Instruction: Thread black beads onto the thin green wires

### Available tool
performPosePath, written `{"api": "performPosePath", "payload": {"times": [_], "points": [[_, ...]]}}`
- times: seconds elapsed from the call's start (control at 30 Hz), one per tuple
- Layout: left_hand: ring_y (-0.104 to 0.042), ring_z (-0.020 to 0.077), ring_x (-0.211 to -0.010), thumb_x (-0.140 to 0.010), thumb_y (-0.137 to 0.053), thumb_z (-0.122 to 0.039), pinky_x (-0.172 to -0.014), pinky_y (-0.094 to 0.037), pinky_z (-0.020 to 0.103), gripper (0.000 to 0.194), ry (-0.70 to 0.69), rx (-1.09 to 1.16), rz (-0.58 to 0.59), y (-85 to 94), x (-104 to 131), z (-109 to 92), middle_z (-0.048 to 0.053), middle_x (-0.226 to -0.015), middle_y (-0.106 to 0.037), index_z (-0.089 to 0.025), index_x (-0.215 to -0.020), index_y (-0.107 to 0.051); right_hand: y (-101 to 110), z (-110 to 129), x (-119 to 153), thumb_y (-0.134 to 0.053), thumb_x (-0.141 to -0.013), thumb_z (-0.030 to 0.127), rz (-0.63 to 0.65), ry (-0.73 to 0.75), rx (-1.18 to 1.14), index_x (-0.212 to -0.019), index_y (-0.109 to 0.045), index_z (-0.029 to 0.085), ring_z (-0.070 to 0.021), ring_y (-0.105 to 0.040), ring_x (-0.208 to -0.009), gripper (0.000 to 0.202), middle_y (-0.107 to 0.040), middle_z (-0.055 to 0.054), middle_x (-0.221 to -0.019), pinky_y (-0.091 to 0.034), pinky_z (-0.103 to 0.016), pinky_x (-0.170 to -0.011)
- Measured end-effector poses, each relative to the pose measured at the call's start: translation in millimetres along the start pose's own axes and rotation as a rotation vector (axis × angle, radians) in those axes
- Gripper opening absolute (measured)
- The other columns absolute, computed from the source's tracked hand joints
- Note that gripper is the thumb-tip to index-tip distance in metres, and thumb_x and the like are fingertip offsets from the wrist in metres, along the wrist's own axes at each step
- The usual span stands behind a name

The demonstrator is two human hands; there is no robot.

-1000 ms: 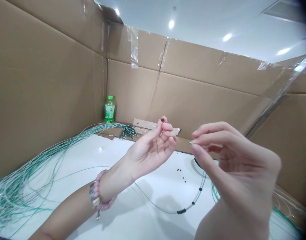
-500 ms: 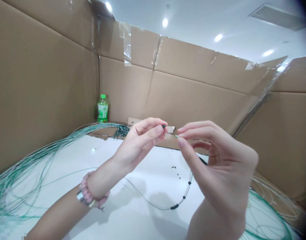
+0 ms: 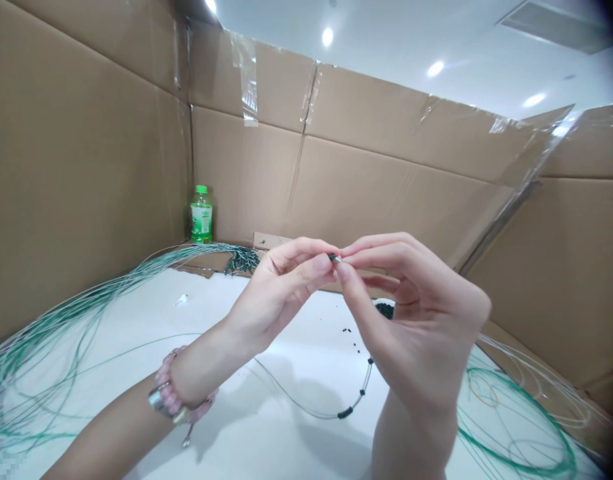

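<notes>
My left hand [image 3: 281, 287] pinches a small dark green piece [image 3: 333, 257] between thumb and forefinger, above the white tabletop [image 3: 291, 320]. Right beside it, my right hand [image 3: 406, 300] pinches a thin pale tip [image 3: 339, 260]; the two sets of fingertips meet. Below the hands, a thin double cord [image 3: 306, 411] curves over the table and carries small black pieces [image 3: 345, 413]. A dark pile [image 3: 385, 309] shows partly behind my right hand. A few tiny black bits [image 3: 347, 330] lie beside the cord.
A long bundle of green and white wires [image 3: 111, 293] spreads over the left side. Coiled green wire [image 3: 561, 427] lies at the right. A green-capped bottle [image 3: 201, 217] stands in the back left corner. Cardboard walls [image 3: 386, 193] enclose the table.
My right hand has moved left, bringing its fingertips against those of my left hand. More of the dark pile and the right-hand coil now shows. The view has shifted slightly.
</notes>
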State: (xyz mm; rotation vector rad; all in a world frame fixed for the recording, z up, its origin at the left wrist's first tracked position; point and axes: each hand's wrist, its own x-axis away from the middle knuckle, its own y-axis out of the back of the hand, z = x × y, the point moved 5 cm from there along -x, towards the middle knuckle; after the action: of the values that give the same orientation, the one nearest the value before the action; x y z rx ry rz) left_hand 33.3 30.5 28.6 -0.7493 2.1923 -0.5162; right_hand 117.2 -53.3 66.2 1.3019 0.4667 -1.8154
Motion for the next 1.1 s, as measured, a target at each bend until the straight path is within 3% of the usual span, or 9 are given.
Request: {"api": "performPosePath", "payload": {"times": [0.33, 0.53, 0.87, 1.1], "points": [[-0.064, 0.0068, -0.066, -0.069, -0.077, -0.022, -0.062, -0.053, 0.014, 0.010, -0.012, -0.052, -0.047, 0.7, 0.3, 1.4, -0.002, -0.070, -0.069, -0.017, -0.075, -0.071, -1.4, -0.4, 0.8, -0.065, -0.071, -0.001, -0.005, 0.010, 0.009, -0.075, -0.067, 0.017, -0.0117, -0.062, -0.074, 0.019, -0.063, -0.001, -0.081, -0.059, -0.023, -0.059], [-0.065, 0.0085, -0.071, -0.073, -0.074, -0.021, -0.069, -0.055, 0.017, 0.003, -0.106, -0.155, -0.069, 0.2, 2.4, -3.5, -0.002, -0.076, -0.068, -0.019, -0.075, -0.072, -1.0, 1.7, -0.1, -0.066, -0.069, -0.001, -0.041, 0.056, 0.022, -0.075, -0.066, 0.016, -0.0100, -0.061, -0.071, 0.018, -0.063, 0.000, -0.079, -0.059, -0.020, -0.057], [-0.065, 0.0085, -0.081, -0.082, -0.064, -0.015, -0.074, -0.054, 0.016, 0.013, -0.265, -0.373, 0.047, 2.1, 2.8, -6.6, -0.002, -0.083, -0.069, -0.025, -0.083, -0.073, 2.9, 1.2, 0.2, -0.064, -0.068, -0.002, 0.003, 0.036, 0.053, -0.073, -0.066, 0.018, -0.0096, -0.060, -0.068, 0.021, -0.062, 0.001, -0.077, -0.060, -0.022, -0.060], [-0.063, 0.0093, -0.078, -0.080, -0.068, -0.021, -0.072, -0.054, 0.018, 0.006, -0.278, -0.389, -0.020, 5.3, 4.2, -8.9, 0.000, -0.081, -0.068, -0.023, -0.081, -0.073, 0.4, -2.7, -1.8, -0.065, -0.073, 0.002, 0.023, 0.006, -0.020, -0.075, -0.066, 0.016, -0.0096, -0.062, -0.072, 0.014, -0.065, 0.000, -0.079, -0.056, -0.018, -0.053]]}}
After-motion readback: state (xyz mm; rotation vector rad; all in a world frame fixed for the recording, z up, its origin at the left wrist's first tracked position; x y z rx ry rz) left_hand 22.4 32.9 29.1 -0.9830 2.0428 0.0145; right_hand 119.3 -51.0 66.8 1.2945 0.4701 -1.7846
